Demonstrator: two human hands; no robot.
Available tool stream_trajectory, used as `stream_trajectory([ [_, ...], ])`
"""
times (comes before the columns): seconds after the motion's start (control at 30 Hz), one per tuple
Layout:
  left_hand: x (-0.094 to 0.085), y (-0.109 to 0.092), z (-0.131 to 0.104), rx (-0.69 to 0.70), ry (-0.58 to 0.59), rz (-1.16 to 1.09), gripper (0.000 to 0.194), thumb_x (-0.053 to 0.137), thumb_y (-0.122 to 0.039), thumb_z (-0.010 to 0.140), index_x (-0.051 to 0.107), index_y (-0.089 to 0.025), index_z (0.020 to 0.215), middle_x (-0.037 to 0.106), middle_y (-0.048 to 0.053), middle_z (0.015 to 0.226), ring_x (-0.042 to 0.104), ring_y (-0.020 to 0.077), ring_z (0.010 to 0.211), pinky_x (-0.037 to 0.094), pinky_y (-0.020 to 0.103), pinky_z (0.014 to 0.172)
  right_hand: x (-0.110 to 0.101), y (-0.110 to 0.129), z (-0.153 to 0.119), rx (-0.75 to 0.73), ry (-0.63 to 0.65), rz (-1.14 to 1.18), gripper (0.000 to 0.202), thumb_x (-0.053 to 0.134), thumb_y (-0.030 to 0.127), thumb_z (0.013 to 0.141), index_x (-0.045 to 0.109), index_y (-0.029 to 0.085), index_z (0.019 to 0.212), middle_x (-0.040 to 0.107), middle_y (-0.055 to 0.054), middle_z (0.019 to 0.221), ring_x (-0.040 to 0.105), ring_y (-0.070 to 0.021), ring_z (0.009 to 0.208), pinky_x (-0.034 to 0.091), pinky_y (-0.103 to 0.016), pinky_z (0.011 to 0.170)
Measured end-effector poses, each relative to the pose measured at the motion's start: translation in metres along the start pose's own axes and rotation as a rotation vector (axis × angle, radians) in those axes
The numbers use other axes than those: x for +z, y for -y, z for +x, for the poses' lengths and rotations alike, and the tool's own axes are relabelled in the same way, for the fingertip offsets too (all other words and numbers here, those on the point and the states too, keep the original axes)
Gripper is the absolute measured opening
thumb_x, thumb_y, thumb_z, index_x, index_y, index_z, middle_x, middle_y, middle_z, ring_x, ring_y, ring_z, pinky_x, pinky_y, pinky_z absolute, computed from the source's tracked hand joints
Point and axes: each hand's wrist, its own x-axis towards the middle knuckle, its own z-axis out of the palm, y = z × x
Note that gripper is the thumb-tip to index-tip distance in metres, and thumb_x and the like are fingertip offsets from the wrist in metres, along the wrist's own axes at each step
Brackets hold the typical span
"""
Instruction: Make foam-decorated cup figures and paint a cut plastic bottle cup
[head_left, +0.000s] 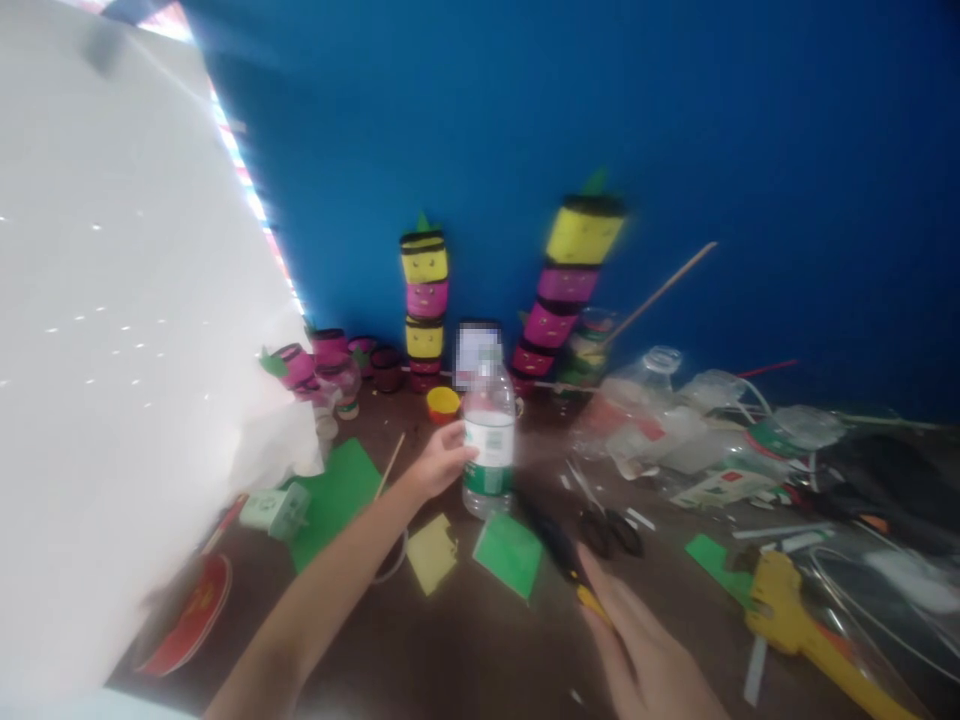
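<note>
A clear plastic bottle with a white and green label stands upright near the middle of the dark table. My left hand is closed round its left side, the thumb across the label. Lower right, my right hand grips a dark tool with a yellow part; motion blurs it, and its tip points towards the bottle's base. Just below the bottle lies a green paper square, with a pale yellow paper piece to its left.
Two stacks of yellow and pink cups stand against the blue wall. Cut plastic bottles crowd the right. Black scissors, a yellow glue gun, green paper and a white plug lie around.
</note>
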Motion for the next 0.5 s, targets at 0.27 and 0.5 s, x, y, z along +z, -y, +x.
stream_trajectory([
  [0.27, -0.001, -0.001, -0.001, 0.029, 0.057, -0.048, 0.049, 0.081, -0.027, 0.055, 0.064, -0.013, 0.099, 0.071, 0.008, 0.088, 0.067, 0.0241, 0.084, 0.047, 0.037, 0.083, -0.003, -0.005, -0.013, 0.030, -0.134, 0.013, 0.043, 0.047, 0.034, 0.086, 0.051, 0.023, 0.128, 0.068, -0.006, 0.109, 0.065, -0.0186, 0.098, 0.053, -0.020, 0.075],
  [0.5, -0.003, -0.002, -0.001, 0.005, 0.094, -0.067, 0.048, 0.080, -0.026, 0.057, 0.064, -0.014, 0.100, 0.071, 0.009, 0.090, 0.065, 0.0270, 0.093, 0.046, 0.038, 0.087, 0.019, -0.029, -0.005, 0.159, -0.300, -0.060, 0.041, 0.044, 0.030, 0.086, 0.053, 0.021, 0.124, 0.068, -0.007, 0.100, 0.067, -0.0198, 0.085, 0.052, -0.023, 0.063],
])
